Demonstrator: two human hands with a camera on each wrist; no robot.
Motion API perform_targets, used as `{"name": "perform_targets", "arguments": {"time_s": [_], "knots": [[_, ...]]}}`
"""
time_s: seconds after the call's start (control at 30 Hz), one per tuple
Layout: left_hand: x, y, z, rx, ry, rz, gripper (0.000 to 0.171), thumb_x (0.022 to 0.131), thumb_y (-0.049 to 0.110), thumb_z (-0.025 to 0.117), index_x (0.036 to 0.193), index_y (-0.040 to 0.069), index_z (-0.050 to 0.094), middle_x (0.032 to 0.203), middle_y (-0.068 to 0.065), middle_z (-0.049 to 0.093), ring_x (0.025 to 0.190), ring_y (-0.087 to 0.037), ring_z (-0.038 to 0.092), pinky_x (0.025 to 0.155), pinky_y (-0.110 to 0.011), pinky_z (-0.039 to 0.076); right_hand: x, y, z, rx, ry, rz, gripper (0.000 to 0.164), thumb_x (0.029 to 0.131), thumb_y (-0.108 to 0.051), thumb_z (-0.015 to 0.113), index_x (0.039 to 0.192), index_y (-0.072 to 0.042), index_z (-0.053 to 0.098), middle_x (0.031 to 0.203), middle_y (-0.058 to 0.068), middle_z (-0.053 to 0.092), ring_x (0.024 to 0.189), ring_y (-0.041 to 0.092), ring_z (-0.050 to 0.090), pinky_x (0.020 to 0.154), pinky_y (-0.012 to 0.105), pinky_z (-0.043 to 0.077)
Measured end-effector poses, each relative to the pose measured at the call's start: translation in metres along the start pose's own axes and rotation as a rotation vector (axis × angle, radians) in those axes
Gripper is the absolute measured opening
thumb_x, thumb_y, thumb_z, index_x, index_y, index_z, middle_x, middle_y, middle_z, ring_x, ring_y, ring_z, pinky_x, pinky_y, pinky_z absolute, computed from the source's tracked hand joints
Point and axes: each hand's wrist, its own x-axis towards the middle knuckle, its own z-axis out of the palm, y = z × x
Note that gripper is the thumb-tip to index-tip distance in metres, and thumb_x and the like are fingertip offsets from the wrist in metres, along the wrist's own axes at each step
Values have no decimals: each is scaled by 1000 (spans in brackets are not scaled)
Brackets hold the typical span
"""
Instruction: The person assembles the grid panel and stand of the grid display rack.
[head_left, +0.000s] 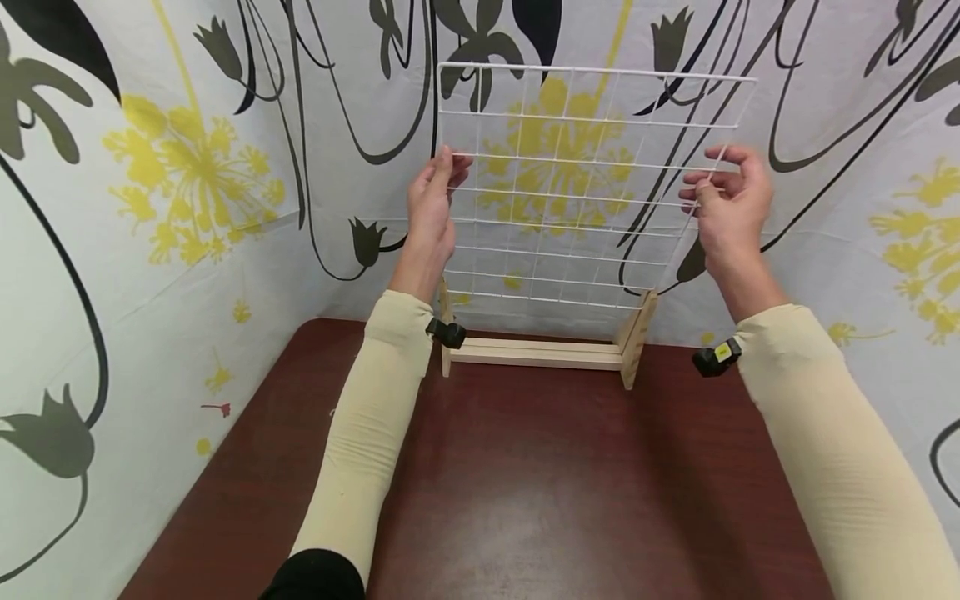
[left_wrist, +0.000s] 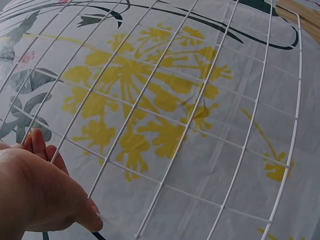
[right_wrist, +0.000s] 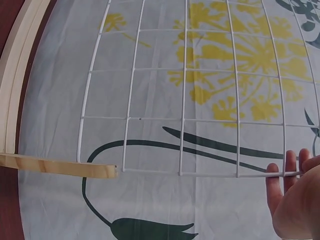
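Observation:
A white wire grid panel (head_left: 600,72) stands upright, with its lower corners at the tops of the side posts of a pale wooden stand (head_left: 536,354). My left hand (head_left: 433,196) holds the panel's left edge about halfway up, thumb on the near side; in the left wrist view the left hand (left_wrist: 40,190) has its fingers behind the wires. On the opposite edge, my right hand (head_left: 735,204) pinches the side wire between thumb and fingers. The right wrist view shows the panel's lower corner overlapping a wooden post (right_wrist: 60,166) near its end.
The stand sits toward the back of a dark red-brown table (head_left: 525,467). Patterned cloth (head_left: 187,333) with yellow and grey flowers hangs behind and at the left, close to the table's edges. Small black cameras (head_left: 447,333) are strapped at both wrists.

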Motion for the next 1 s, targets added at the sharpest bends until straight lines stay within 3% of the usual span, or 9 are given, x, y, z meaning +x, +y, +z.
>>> {"name": "perform_targets", "arguments": {"time_s": [0.27, 0.53, 0.7, 1.0], "knots": [[1, -4, -5, -28, 34, -48, 24, 108, 28, 60, 93, 15, 74, 92, 5, 76, 110, -22, 67, 121, -37, 40, 1, 5, 0, -61, -25, -1, 38, 99, 15, 49, 119, -13, 64, 83, 2, 75, 67, 12, 74, 62, 20, 61], [4, -10, -9, -65, 54, -70, 24, 108, 25, 60, 93, 14, 74, 91, 3, 76, 126, -35, 63, 118, -33, 45, 1, 10, -2, -132, -24, -11, 34, 99, 12, 54, 120, -12, 65, 85, 1, 74, 69, 8, 71, 62, 18, 60], [3, -14, -14, -47, 57, -81, 26, 108, 28, 60, 91, 16, 74, 92, 4, 76, 119, -29, 66, 121, -36, 41, 1, 13, -1, -192, -19, -13, 32, 99, 10, 56, 121, -13, 64, 87, -4, 71, 72, 6, 67, 61, 16, 59], [2, -18, -18, -33, 63, -85, 26, 109, 32, 59, 92, 18, 74, 94, 6, 77, 114, -22, 68, 123, -38, 38, 1, 12, 0, -402, -1, -38, 33, 102, 0, 58, 130, -16, 64, 97, -6, 63, 78, 4, 63, 65, 14, 58]]}}
